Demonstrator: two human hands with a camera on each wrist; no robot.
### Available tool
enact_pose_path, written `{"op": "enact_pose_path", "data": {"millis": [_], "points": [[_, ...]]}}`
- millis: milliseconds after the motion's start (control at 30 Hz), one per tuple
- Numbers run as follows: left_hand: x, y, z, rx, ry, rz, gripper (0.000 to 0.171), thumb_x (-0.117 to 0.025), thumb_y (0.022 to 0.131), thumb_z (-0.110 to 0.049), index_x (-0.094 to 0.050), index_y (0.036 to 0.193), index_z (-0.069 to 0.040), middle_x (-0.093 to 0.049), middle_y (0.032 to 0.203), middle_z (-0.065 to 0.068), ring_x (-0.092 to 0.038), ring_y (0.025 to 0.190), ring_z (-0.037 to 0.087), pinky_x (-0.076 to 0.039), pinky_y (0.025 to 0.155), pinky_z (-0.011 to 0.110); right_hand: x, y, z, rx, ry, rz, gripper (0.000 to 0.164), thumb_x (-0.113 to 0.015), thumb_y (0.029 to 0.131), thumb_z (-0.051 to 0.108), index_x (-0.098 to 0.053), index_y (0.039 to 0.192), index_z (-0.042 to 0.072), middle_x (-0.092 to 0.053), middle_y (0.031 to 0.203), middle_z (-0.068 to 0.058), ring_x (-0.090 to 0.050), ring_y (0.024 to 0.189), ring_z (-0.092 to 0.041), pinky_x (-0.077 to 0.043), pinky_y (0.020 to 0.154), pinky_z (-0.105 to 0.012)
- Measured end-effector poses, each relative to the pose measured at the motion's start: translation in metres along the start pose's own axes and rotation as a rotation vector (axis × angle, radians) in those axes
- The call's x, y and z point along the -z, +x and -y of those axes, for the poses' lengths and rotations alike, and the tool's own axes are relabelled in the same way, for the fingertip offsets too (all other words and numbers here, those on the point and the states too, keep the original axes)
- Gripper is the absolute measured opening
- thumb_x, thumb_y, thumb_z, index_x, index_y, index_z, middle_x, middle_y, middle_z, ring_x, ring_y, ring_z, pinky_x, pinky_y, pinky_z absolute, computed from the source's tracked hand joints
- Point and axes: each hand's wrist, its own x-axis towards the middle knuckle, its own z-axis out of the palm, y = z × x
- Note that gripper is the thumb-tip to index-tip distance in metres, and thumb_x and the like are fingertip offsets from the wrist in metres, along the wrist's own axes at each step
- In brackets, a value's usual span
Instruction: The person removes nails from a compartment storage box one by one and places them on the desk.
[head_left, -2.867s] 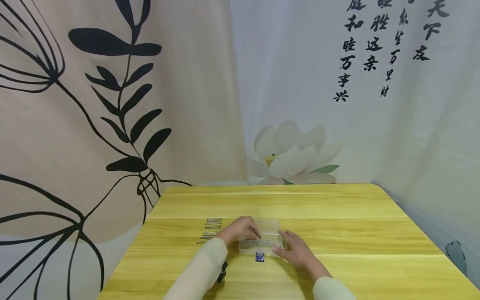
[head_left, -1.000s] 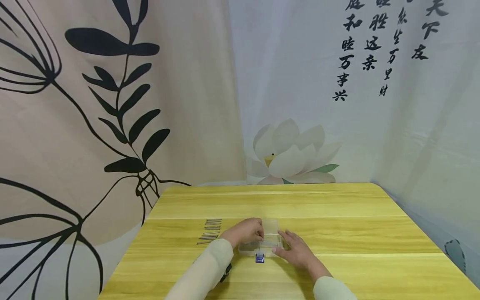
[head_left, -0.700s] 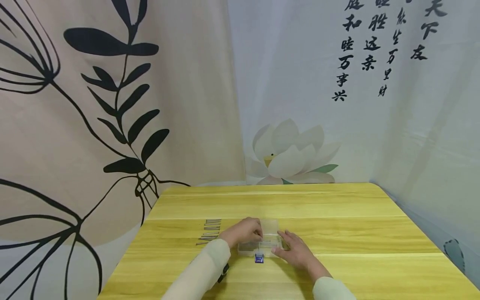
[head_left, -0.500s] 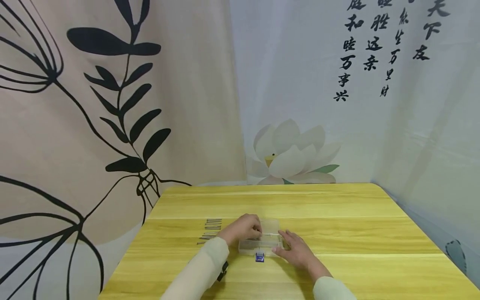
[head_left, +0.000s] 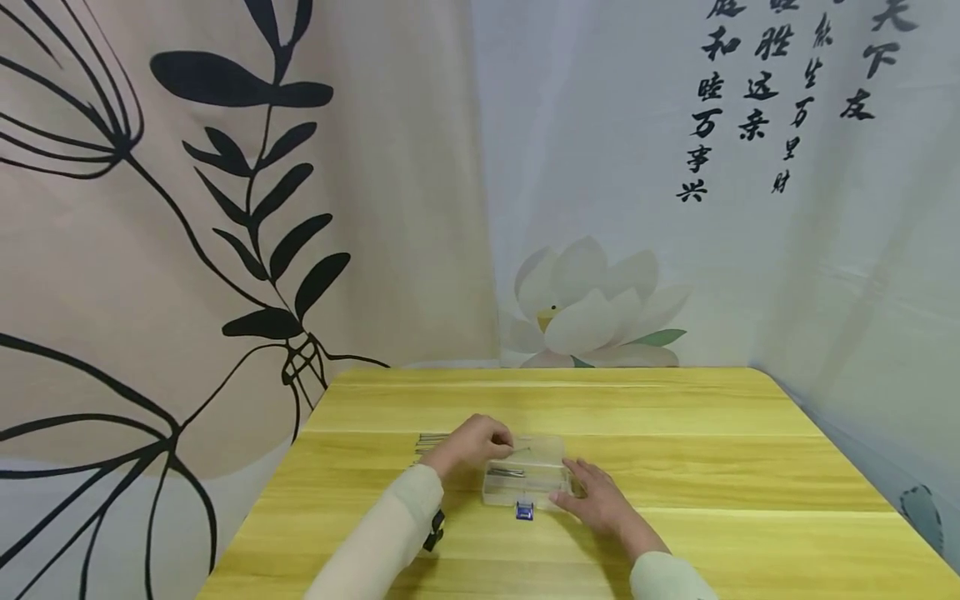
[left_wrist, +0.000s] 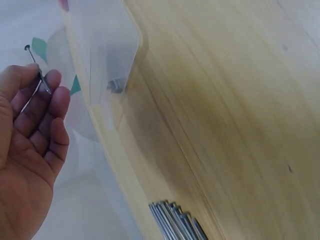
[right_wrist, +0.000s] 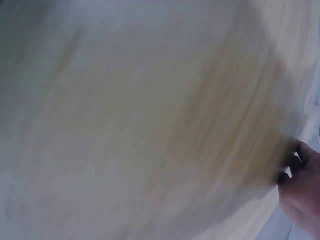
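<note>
Between thumb and fingertips, my left hand (head_left: 474, 442) pinches a nail (left_wrist: 32, 56), seen most plainly in the left wrist view with its flat head up. That hand is over the back left of a clear plastic box (head_left: 497, 498), whose lid (head_left: 553, 447) lies open at the far side. Several nails (head_left: 507, 472) lie in the box's left part. A blue latch (head_left: 525, 511) hangs at the box's front. My right hand (head_left: 603, 504) touches the box's right side with fingers extended, thumb near the front corner. The right wrist view is blurred and shows only part of that hand (right_wrist: 302, 187).
A row of loose nails (left_wrist: 175, 220) lies on the wooden table (head_left: 690, 467) left of the box, partly hidden by my left arm in the head view. A printed curtain (head_left: 405, 208) hangs behind the table.
My left hand has come up from inside the box and moved back and left, with a nail in its fingers. The nails in the box are now visible. The right hand stays at the box.
</note>
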Motion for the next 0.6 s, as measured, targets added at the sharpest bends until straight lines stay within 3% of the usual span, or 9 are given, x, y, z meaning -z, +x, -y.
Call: {"op": "enact_pose_path", "data": {"millis": [167, 367, 600], "points": [[0.005, -0.005, 0.006, -0.009, -0.038, -0.023, 0.011, -0.066, 0.096, -0.009, -0.075, 0.097, -0.003, -0.067, 0.085, -0.007, -0.059, 0.075, 0.007, -0.051, 0.071, 0.027, 0.000, 0.001, -0.002, -0.002, -0.003, 0.011, 0.075, -0.068, 0.092, 0.047, -0.042, 0.150, 0.007, -0.030, 0.154, -0.027, -0.022, 0.139, -0.054, -0.019, 0.105, -0.072], [0.012, -0.013, 0.014, 0.026, -0.130, -0.059, 0.014, -0.064, 0.097, -0.012, -0.073, 0.098, 0.000, -0.066, 0.084, -0.004, -0.053, 0.073, 0.011, -0.047, 0.068, 0.030, 0.000, 0.001, -0.002, 0.002, -0.002, 0.023, 0.075, -0.066, 0.093, 0.046, -0.040, 0.151, 0.007, -0.028, 0.155, -0.027, -0.020, 0.140, -0.055, -0.018, 0.104, -0.074], [0.020, -0.025, 0.029, 0.039, -0.169, -0.105, 0.014, -0.063, 0.099, -0.016, -0.072, 0.099, -0.005, -0.065, 0.087, -0.003, -0.052, 0.073, 0.011, -0.046, 0.066, 0.030, 0.000, 0.000, -0.002, -0.014, 0.003, 0.034, 0.075, -0.065, 0.093, 0.048, -0.039, 0.152, 0.009, -0.026, 0.157, -0.025, -0.019, 0.141, -0.053, -0.017, 0.105, -0.073]]}}
